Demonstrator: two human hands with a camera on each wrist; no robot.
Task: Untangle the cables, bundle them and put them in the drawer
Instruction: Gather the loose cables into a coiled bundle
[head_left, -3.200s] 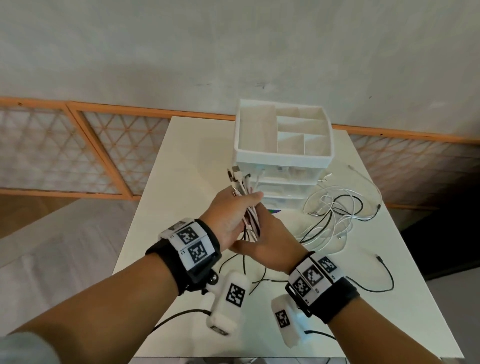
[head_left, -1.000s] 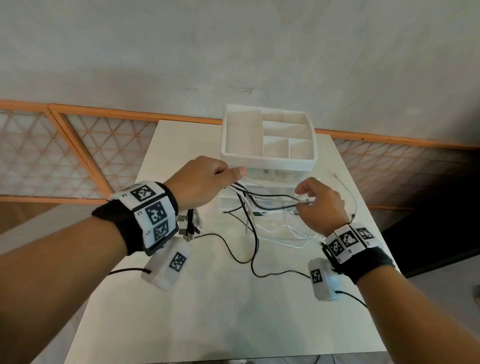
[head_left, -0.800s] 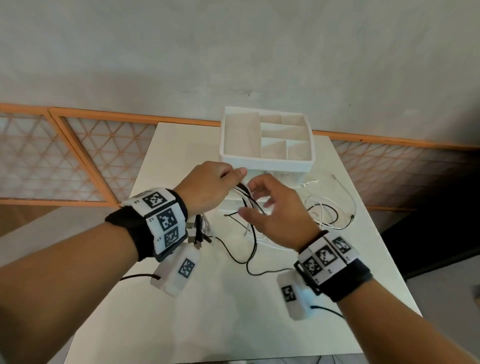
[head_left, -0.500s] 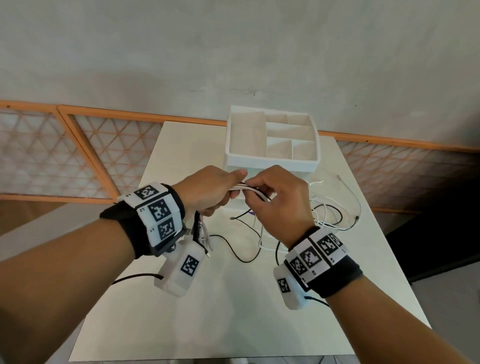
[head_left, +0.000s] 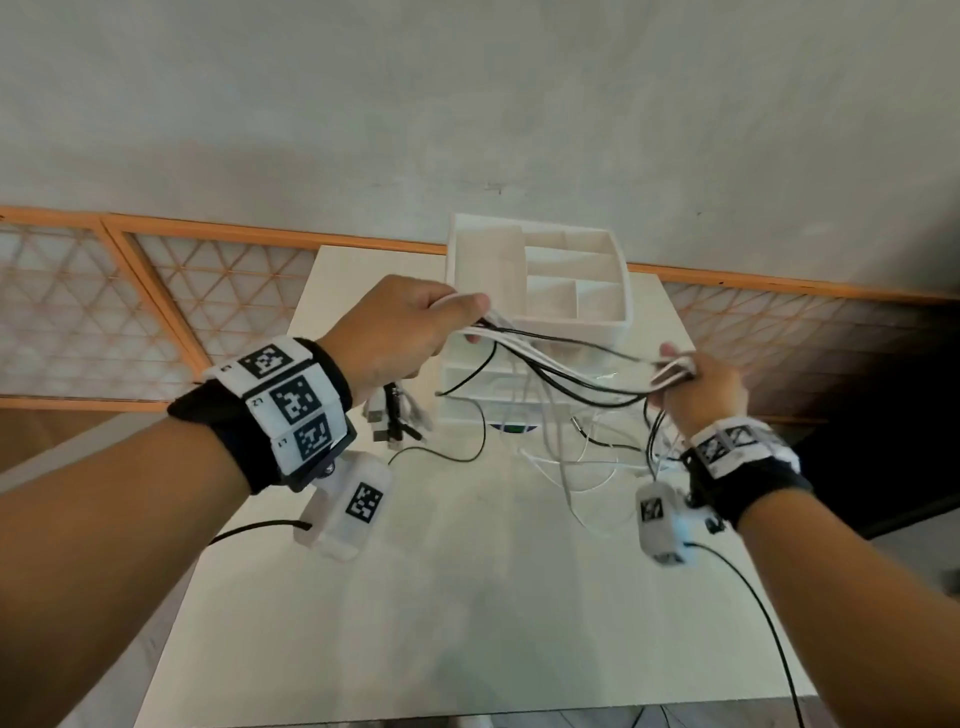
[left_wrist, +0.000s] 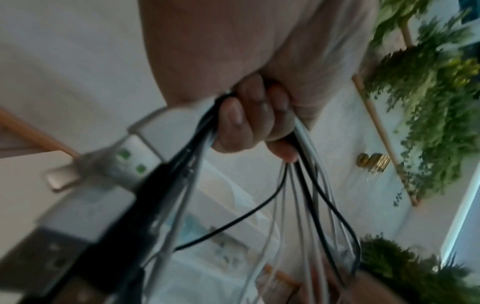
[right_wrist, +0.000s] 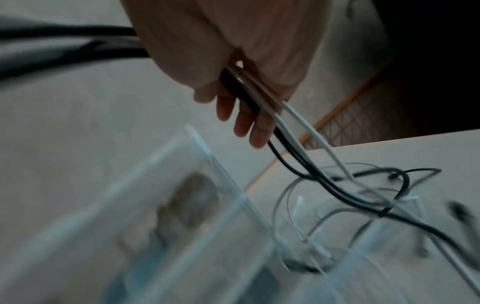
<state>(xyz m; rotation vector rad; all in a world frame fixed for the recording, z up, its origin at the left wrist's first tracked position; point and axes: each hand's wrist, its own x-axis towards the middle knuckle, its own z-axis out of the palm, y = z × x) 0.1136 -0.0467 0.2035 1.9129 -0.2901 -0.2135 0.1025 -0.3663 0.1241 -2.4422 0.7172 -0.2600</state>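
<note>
Several black and white cables (head_left: 558, 364) stretch between my two hands above the white table (head_left: 467, 597). My left hand (head_left: 415, 327) grips them in a fist at the left; their USB plugs (head_left: 395, 421) hang below it. In the left wrist view the fingers (left_wrist: 249, 119) curl round the cables (left_wrist: 303, 195), with the plugs (left_wrist: 85, 207) close to the camera. My right hand (head_left: 696, 379) holds the same cables at the right, and in the right wrist view they (right_wrist: 259, 102) run through its curled fingers (right_wrist: 244, 119). Loose ends (head_left: 587, 457) trail on the table. The white drawer unit (head_left: 540, 312) stands behind.
The drawer unit's top tray (head_left: 571, 286) has open compartments. A wall and an orange lattice panel (head_left: 156, 306) lie behind the table. Black wrist camera leads (head_left: 753, 597) hang over the table's front. Bare tabletop lies in front of the cables.
My right hand has slid along the cables from beside the left hand out to the right, drawing them taut. The left hand has kept its grip and risen slightly.
</note>
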